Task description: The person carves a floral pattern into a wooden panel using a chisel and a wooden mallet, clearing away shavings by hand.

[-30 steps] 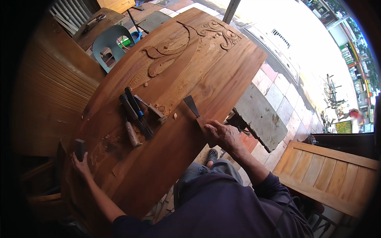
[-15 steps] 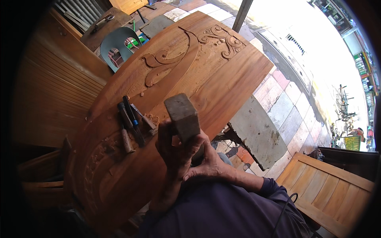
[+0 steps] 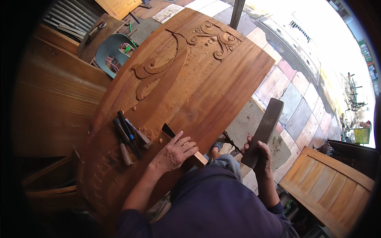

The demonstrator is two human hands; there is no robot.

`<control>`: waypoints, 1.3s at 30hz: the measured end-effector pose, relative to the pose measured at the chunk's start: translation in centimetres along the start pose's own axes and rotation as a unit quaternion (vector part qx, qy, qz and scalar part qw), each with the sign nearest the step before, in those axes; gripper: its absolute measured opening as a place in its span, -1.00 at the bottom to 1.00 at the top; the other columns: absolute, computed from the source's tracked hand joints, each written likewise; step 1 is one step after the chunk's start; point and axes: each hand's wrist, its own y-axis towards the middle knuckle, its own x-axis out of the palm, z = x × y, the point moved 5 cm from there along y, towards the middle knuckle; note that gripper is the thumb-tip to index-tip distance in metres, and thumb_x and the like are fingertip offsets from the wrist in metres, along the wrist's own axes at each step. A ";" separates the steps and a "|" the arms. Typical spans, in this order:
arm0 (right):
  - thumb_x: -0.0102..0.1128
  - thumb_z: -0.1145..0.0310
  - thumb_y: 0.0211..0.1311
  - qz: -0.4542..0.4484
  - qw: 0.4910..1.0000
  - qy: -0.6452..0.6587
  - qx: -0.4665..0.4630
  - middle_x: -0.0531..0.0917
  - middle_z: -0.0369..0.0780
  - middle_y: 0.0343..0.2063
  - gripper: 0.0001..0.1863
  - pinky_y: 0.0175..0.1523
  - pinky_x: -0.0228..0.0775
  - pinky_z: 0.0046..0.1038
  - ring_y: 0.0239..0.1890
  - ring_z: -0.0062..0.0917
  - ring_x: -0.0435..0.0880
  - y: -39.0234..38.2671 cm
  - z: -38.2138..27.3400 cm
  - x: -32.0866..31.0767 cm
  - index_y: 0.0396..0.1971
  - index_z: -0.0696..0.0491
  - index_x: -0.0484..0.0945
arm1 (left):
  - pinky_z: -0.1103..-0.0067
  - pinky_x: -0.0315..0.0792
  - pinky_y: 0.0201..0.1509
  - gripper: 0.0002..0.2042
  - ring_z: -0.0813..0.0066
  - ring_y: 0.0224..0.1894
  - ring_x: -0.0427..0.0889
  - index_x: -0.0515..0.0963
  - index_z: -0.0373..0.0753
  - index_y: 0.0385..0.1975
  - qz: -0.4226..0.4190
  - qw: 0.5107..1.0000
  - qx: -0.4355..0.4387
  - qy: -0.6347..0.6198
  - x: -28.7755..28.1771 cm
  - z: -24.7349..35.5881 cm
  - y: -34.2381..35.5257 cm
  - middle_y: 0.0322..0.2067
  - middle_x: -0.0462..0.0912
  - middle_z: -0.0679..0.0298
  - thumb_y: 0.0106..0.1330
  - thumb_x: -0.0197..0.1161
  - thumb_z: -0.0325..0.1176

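Observation:
My right hand (image 3: 260, 154) holds a long, dark grey-brown rectangular block (image 3: 265, 129), raised past the right edge of the carved wooden panel (image 3: 230, 91). The thumb lies on one side of the block's lower end, and fingertips show on the other. Resting palm down near the panel's front edge is my left hand (image 3: 174, 152), its fingers stretched out. From beneath it stick out a dark, flat blade-like piece (image 3: 168, 130) and the end of a pale wooden piece (image 3: 199, 159). The hand hides whether these two join.
Several carving tools (image 3: 129, 133) with dark and wooden handles lie left of my left hand, among wood chips. A green-grey plastic chair (image 3: 109, 51) stands beyond the panel. Slatted wooden panels (image 3: 325, 186) are at right, and a large wooden board (image 3: 59, 107) at left.
My hands, close together at the raised block before, have parted. The right has carried the block off to the right; the left has come down flat on the panel's front edge.

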 end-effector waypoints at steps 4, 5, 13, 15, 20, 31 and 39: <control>0.57 0.24 0.22 0.046 0.990 -0.127 -0.048 0.66 -0.20 -0.14 -0.42 -0.12 0.66 -0.35 -0.24 -0.45 0.73 -1.6 -0.1 -0.8 0.12 0.19 0.51 | 0.15 0.62 0.35 -0.48 0.10 0.08 0.75 0.60 -0.17 0.20 0.091 0.993 0.031 -0.065 -1.8 -2.3 4.5 -0.04 0.69 0.15 0.16 0.42 -0.40; 0.58 0.28 0.20 0.067 0.980 -0.177 -0.068 0.67 -0.21 -0.18 -0.42 -0.13 0.65 -0.36 -0.25 -0.46 0.73 -2.1 -0.1 -1.1 0.12 0.19 0.52 | 0.26 0.70 0.06 -0.49 0.12 -0.08 0.72 0.59 -0.16 0.14 0.117 0.989 0.049 -0.079 -2.0 -2.4 6.4 -0.12 0.67 0.16 0.12 0.45 -0.31; 0.56 0.45 0.14 0.143 0.959 -0.236 -0.062 0.69 -0.22 -0.19 -0.48 -0.04 0.64 -0.41 -0.20 -0.51 0.75 -3.0 1.2 0.1 0.09 0.13 0.53 | 0.44 0.53 -0.38 -0.60 0.39 -0.42 0.63 0.60 -0.06 -0.25 0.253 0.953 0.160 -0.039 -0.4 -4.1 17.7 -0.44 0.49 0.36 0.21 0.52 0.10; 0.55 0.45 0.14 0.162 0.942 -0.286 -0.067 0.68 -0.22 -0.19 -0.49 -0.07 0.65 -0.41 -0.23 -0.49 0.75 -3.2 2.2 -0.7 0.08 0.11 0.53 | 0.44 0.54 -0.38 -0.55 0.38 -0.44 0.62 0.56 -0.06 -0.34 0.261 0.948 0.173 -0.052 0.1 -5.6 18.8 -0.47 0.50 0.36 0.18 0.55 0.18; 0.48 0.39 0.09 0.195 0.917 -0.305 -0.169 0.71 -0.21 -0.29 -0.62 -0.17 0.60 -0.42 -0.32 -0.48 0.75 -2.8 3.0 3.8 -0.09 0.17 0.63 | 0.41 0.54 -0.41 -0.42 0.33 -0.51 0.60 0.53 -0.07 -0.45 0.255 0.942 0.193 -0.104 0.4 -8.2 19.6 -0.57 0.46 0.35 0.10 0.61 0.33; 0.52 0.46 0.19 0.206 0.917 -0.244 -0.240 0.65 -0.18 -0.18 -0.64 -0.09 0.67 -0.33 -0.28 -0.46 0.73 -1.5 5.0 6.7 -0.06 0.17 0.58 | 0.37 0.57 -0.38 -0.40 0.29 -0.48 0.68 0.62 -0.11 -0.45 0.301 0.922 0.158 -0.183 -1.2 -9.2 18.3 -0.55 0.59 0.32 0.00 0.67 0.33; 0.49 0.69 0.16 0.150 0.900 -0.331 -0.240 0.62 -0.26 -0.14 0.13 -0.06 0.63 -0.47 -0.18 -0.59 0.67 1.0 9.0 5.2 0.62 -0.18 0.00 | 0.36 0.58 -0.37 -0.39 0.30 -0.47 0.70 0.50 -0.06 -0.54 0.304 0.926 0.153 -0.163 -1.0 -9.3 18.1 -0.57 0.57 0.33 0.03 0.62 0.37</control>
